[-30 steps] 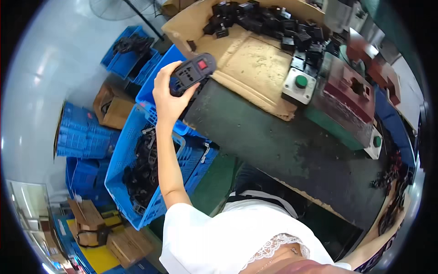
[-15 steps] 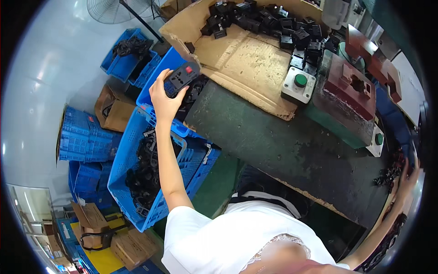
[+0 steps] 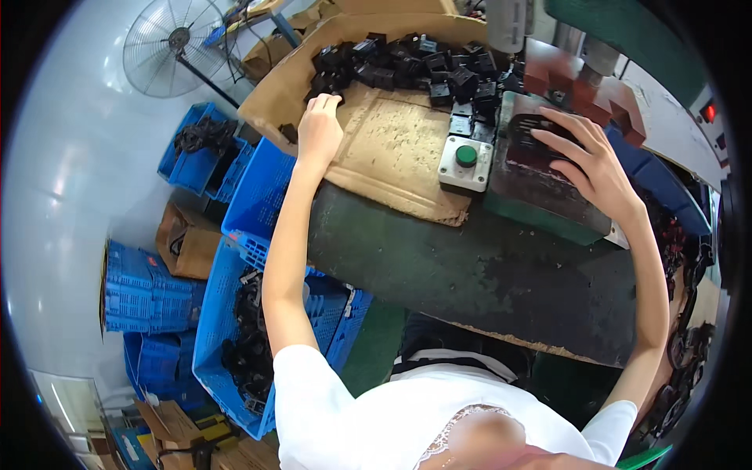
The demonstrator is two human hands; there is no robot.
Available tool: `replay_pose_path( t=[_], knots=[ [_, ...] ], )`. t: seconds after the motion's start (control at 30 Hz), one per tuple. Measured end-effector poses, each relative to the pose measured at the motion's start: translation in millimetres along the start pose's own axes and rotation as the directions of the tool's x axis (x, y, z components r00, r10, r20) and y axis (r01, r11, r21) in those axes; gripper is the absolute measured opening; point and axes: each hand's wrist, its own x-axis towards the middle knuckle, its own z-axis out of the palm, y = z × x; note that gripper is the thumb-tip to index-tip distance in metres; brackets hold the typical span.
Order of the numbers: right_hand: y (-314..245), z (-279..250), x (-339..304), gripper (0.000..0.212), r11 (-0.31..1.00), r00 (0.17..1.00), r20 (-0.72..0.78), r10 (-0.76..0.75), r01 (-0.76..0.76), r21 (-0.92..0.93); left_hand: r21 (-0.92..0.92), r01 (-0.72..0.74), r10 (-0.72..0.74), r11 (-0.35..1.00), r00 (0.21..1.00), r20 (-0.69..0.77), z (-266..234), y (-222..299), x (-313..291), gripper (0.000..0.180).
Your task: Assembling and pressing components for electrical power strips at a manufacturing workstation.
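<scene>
At the near left corner of the pile, my left hand (image 3: 319, 135) reaches into the cardboard tray (image 3: 392, 145). Its fingers are curled together against the black plug blocks (image 3: 384, 63); what they hold is hidden. My right hand (image 3: 597, 168) lies over the press's lower block (image 3: 548, 188), with its fingers spread. Under those fingertips sits a black slotted part (image 3: 526, 131), partly covered by the hand. Beside it stands a pale switch box with a green push button (image 3: 466, 155). Dark red upper blocks (image 3: 595, 98) of the press, blurred in part, hang behind.
Blue crates (image 3: 211, 345) of black parts stand left of the dark green bench (image 3: 407, 251). A floor fan (image 3: 176, 43) is at the far left. Black cables (image 3: 685, 345) and a blue bin (image 3: 654, 180) lie on the right, beyond my right arm.
My left hand has moved from above the blue crate to the block pile; the black socket unit it held no longer shows there. My right hand has come from the far right onto the press.
</scene>
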Motion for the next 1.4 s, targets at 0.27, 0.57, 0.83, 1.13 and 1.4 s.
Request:
replay_pose_path(
  t=[0.27,0.57,0.83,1.13,1.4],
  knots=[
    [17,0,4,0.038,0.999,1.000,0.003,0.008,-0.008,0.045,0.463,-0.324,0.040,0.825,0.851,0.524,51,-45,41,0.048],
    [23,-10,-14,0.043,0.989,0.990,0.080,0.115,-0.122,0.089,0.564,-0.584,0.182,0.584,0.771,0.610,57,-54,53,0.026],
    [33,-35,-97,0.050,0.905,0.914,-0.102,0.393,-0.364,0.222,-0.028,-0.089,0.091,0.996,0.994,0.057,18,43,57,0.044],
    [38,-65,-191,0.034,0.707,0.698,-0.123,0.705,-0.679,0.199,-0.760,0.185,0.122,0.622,0.937,0.328,-13,127,73,0.051],
    [45,-74,-227,0.018,0.659,0.639,-0.168,0.751,-0.742,0.123,-0.905,0.352,0.177,0.237,0.901,0.396,15,173,98,0.039]
  ],
)
